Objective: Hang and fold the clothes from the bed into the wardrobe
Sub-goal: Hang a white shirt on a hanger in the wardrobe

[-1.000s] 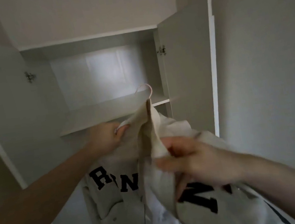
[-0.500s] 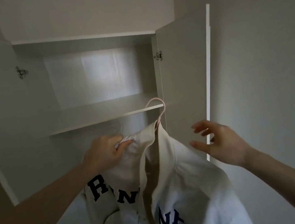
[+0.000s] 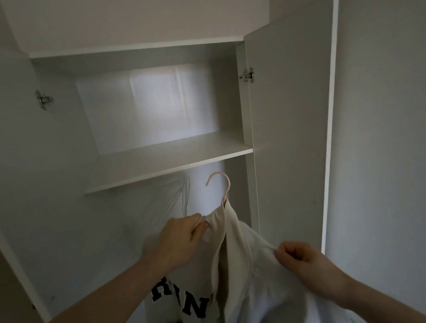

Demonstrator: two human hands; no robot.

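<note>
Presently, the cream jacket (image 3: 252, 271) with dark block lettering hangs on a pink hanger (image 3: 222, 184) in the lower centre of the frame, held up in front of the open wardrobe (image 3: 160, 108). Only the hanger's hook shows, rising above the collar just below the wardrobe shelf (image 3: 170, 157) and not touching it. No rail is visible, and the hook rests on nothing that can be seen.

The left hand (image 3: 178, 244), lower centre-left, has its fingers and thumb curled tight round the jacket's left shoulder at the collar, where the hanger arm lies under the cloth. The right hand (image 3: 307, 267), lower right, pinches a fold of the jacket's right shoulder between thumb and curled fingers. The front of the jacket falls open between the two hands, with lettering visible on both panels at the bottom of the frame.

Both wardrobe doors stand open: the left door (image 3: 1, 163) fills the left of the frame, and the right door (image 3: 296, 122) stands right of centre with its pale edge facing the camera. A metal hinge shows on each door near the top. Thin pale wire shapes (image 3: 184, 198), possibly other hangers, hang faintly below the shelf, to the left of the pink hook.
</note>
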